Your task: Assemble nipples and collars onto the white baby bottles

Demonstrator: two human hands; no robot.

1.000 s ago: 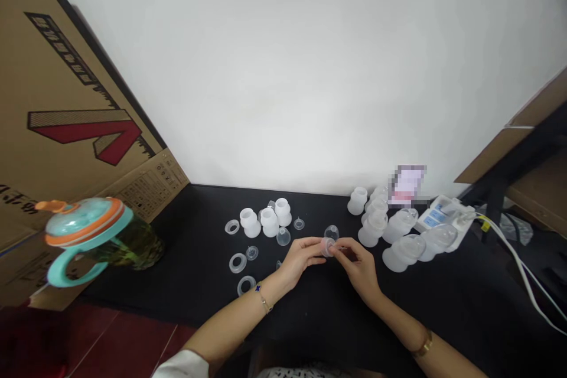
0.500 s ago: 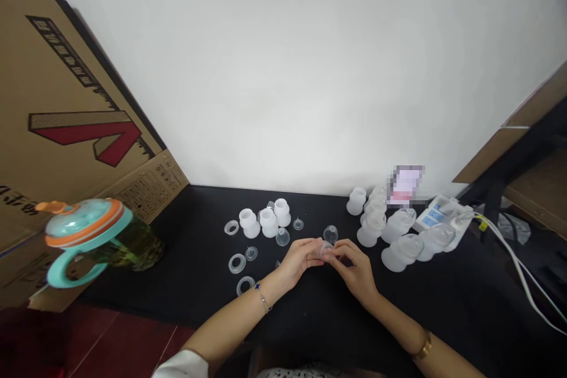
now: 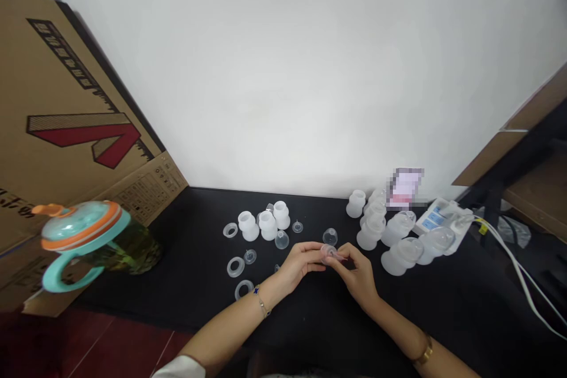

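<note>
Over the table's middle, my left hand [image 3: 302,264] is closed on the left side of a small translucent baby bottle nipple and ring [image 3: 328,253]. My right hand [image 3: 358,276] pinches the same piece from the right; the fingers partly cover it. Just beyond them is a clear dome cap [image 3: 330,237]. Left of my hands are another clear dome cap [image 3: 282,240], a loose nipple [image 3: 297,226] and several open white bottles [image 3: 248,227]. Nearer my left forearm lie a second nipple [image 3: 250,257] and translucent collar rings [image 3: 235,267].
Several capped bottles [image 3: 402,256] stand or lean at the right, beside a white power strip [image 3: 438,215] with cables [image 3: 509,254]. A blurred-out upright panel [image 3: 405,187] stands behind them. At the left are a handled drink jug [image 3: 88,242] and a cardboard box [image 3: 80,88].
My right fingers have shifted on the nipple and ring, which now shows more between my hands. Both hands stay at nearly the same spot. The view has moved slightly.
</note>
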